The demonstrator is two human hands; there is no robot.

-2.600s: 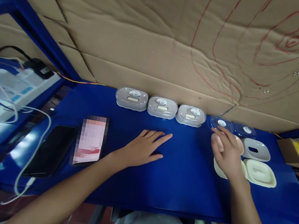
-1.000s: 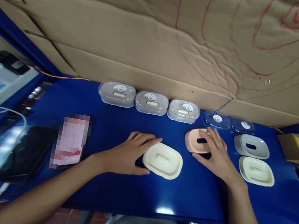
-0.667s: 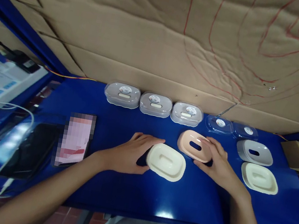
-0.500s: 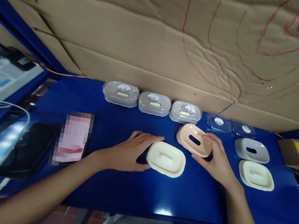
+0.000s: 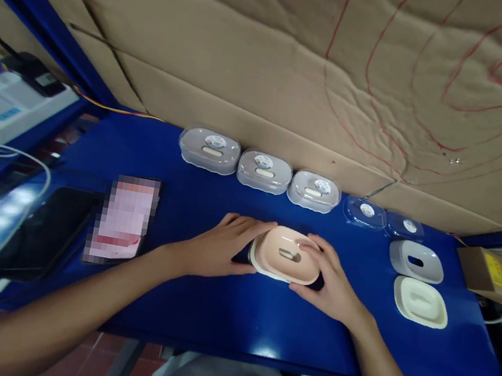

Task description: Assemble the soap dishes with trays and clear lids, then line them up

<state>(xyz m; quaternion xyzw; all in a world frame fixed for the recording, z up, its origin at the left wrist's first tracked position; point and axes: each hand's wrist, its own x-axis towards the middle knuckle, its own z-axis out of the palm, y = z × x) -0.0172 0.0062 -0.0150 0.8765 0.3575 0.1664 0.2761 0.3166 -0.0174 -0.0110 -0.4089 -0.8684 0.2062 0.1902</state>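
Observation:
My right hand (image 5: 334, 284) grips the right end of a peach soap dish tray (image 5: 275, 257) with an oval slot. Under the tray lies a cream soap dish base (image 5: 256, 260), mostly hidden, with its left rim showing. My left hand (image 5: 216, 247) pinches the left end of the base, thumb in front and fingers behind, close to the tray's edge. Through the slot a bit of the cream base shows. Whether the tray is fully seated in the base, I cannot tell.
Along the cardboard wall stand several soap dishes with clear lids (image 5: 264, 172) and two loose clear lids (image 5: 363, 213). To the right are a grey tray (image 5: 431, 265) and another cream base (image 5: 422, 304). A phone (image 5: 123, 220), cables and a cardboard box (image 5: 479, 270) lie at the sides.
My right hand has carried the peach tray left and down onto the cream base, which it now covers. My left hand stays at the base's left end. The view has shifted slightly.

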